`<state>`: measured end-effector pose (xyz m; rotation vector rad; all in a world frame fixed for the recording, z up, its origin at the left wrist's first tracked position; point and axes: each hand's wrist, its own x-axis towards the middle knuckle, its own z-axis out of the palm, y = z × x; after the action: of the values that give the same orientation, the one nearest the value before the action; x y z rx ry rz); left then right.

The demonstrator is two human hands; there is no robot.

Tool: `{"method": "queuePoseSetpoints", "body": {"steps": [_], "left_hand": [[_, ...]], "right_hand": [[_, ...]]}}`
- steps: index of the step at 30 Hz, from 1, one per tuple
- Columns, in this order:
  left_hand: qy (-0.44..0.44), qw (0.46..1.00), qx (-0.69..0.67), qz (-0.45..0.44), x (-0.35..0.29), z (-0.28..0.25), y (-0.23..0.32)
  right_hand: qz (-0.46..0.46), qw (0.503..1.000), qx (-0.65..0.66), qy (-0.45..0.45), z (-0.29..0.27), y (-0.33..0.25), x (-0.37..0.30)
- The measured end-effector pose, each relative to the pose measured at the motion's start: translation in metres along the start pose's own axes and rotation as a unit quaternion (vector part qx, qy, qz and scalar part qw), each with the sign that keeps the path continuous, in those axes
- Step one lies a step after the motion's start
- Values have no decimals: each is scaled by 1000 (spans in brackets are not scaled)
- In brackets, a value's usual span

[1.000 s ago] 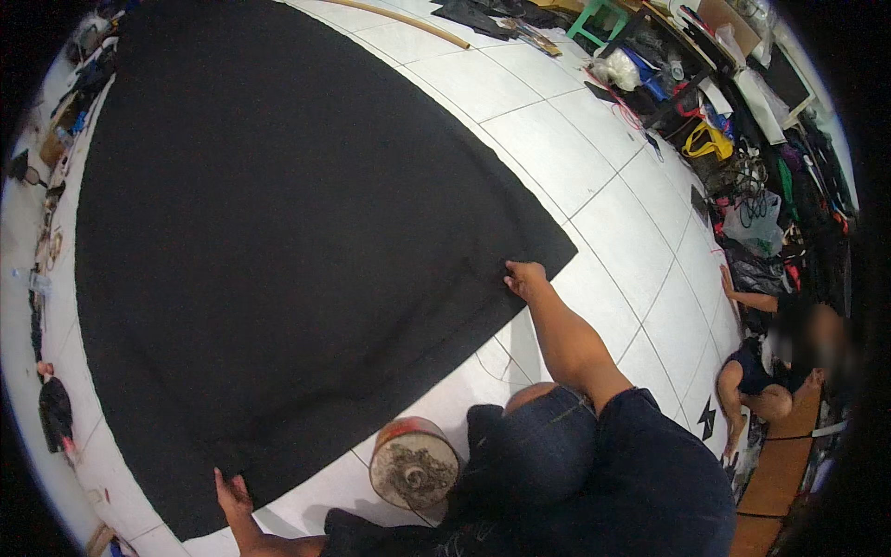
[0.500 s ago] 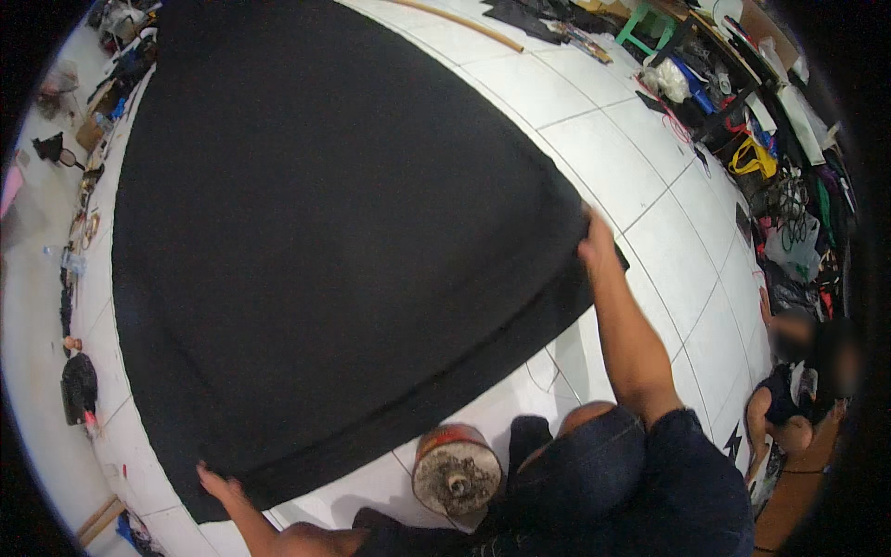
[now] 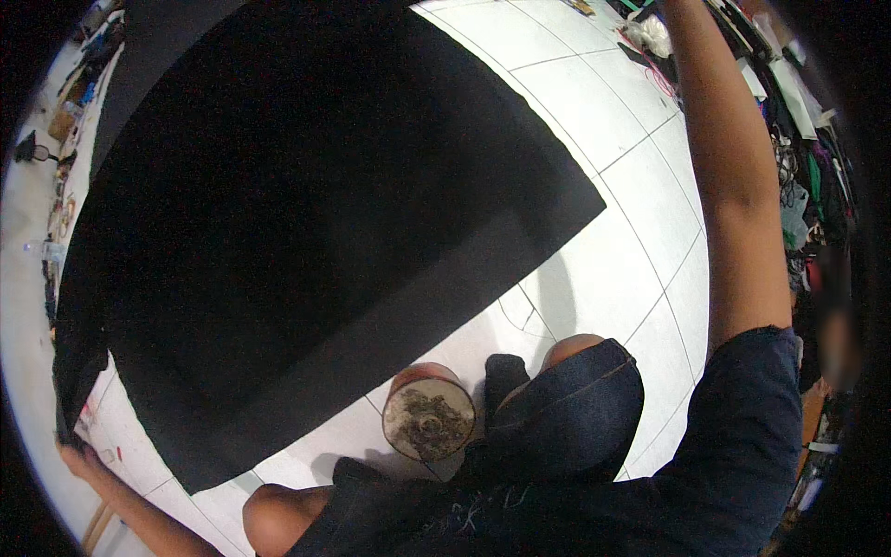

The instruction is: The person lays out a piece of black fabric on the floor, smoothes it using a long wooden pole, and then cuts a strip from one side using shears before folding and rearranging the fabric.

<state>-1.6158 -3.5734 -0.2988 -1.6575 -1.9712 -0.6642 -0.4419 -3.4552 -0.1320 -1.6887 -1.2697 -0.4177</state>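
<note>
A broad sheet of black cloth (image 3: 306,232) covers most of the head view's middle and left. Its lower edge slants across the white tiled floor to a corner on the right. At the far left, my left hand (image 3: 78,459) is closed on a raised edge of black cloth, which hangs down from above and stands apart from the cloth on the floor. My right arm reaches up along the right side; its hand lies beyond the top edge, so its grip is hidden.
A round can-like thing with a grimy top (image 3: 429,418) stands beside my bent knee (image 3: 566,408). Piled clutter with a white plastic bag (image 3: 650,37) lines the right side. More items lie along the left wall. Another person (image 3: 840,348) shows partly at the far right.
Both hands have risen and spread apart, lifting black cloth off the floor on the left. My right hand has passed out of view at the top. Black cloth still lies on the floor beneath.
</note>
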Motion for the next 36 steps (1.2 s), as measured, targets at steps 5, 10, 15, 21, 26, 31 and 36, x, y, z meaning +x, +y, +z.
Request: {"method": "queuePoseSetpoints", "body": {"steps": [5, 10, 15, 21, 26, 31, 36], "left_hand": [[-4, 745, -448, -495, -203, 46, 127], [-122, 633, -476, -599, -336, 95, 193], [-188, 686, -330, -620, -387, 118, 205], [-227, 733, -224, -601, -406, 134, 223], [-245, 740, -220, -586, -407, 150, 241], [-262, 742, -218, -577, -407, 162, 249], [-275, 749, -216, -563, -406, 170, 257]], "right_hand": [[-98, 983, -153, 7, -53, 128, -130], [174, 981, -43, -78, 27, 228, -370], [287, 933, -133, -171, 28, 261, -442], [340, 899, -190, -200, 36, 247, -482], [338, 906, -202, -156, 30, 260, -477], [351, 881, -255, -188, 31, 262, -485], [364, 892, -223, -148, 25, 259, -484]]}}
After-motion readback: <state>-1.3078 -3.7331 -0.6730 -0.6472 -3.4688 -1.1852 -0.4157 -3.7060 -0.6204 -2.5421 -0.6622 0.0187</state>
